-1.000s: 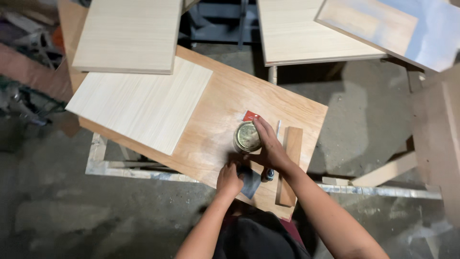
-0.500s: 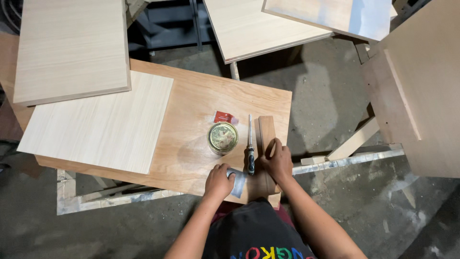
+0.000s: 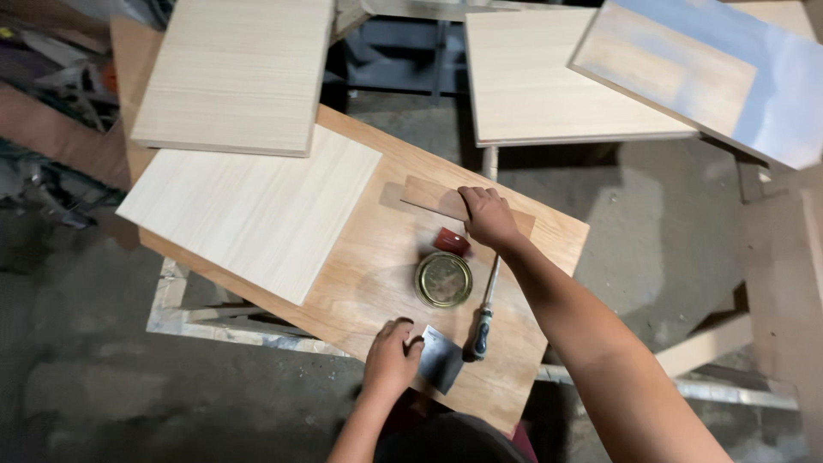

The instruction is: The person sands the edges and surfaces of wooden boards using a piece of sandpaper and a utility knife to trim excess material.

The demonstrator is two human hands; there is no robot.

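Work surface: a brown plywood board (image 3: 360, 257) lying at an angle on a pale metal frame (image 3: 184, 313) over a grey concrete floor (image 3: 111, 386). A pale wood panel (image 3: 249, 210) lies flat on the board's far left part; a second pale panel (image 3: 231, 73) overlaps its far edge. Two more panels beyond: one (image 3: 549, 77) straight ahead, one with a bluish sheen (image 3: 703, 73) tilted at far right. Dim clutter at the left margin, not identifiable.

Right hand (image 3: 487, 216): reaching forward, fingers curled down over the near end of a small wooden strip (image 3: 429, 197) that lies flat on the board; gripping it.

Left hand (image 3: 390, 356): at the board's near edge, fingers bent, pinching the left edge of a flat metal scraper blade (image 3: 441, 358).

Between the hands: a round tin with a gold lid (image 3: 443, 279), upright; a small red block (image 3: 452, 242) just beyond it, touching or nearly so. A screwdriver (image 3: 482, 321) lies right of the tin, dark handle toward the person, beside the blade.
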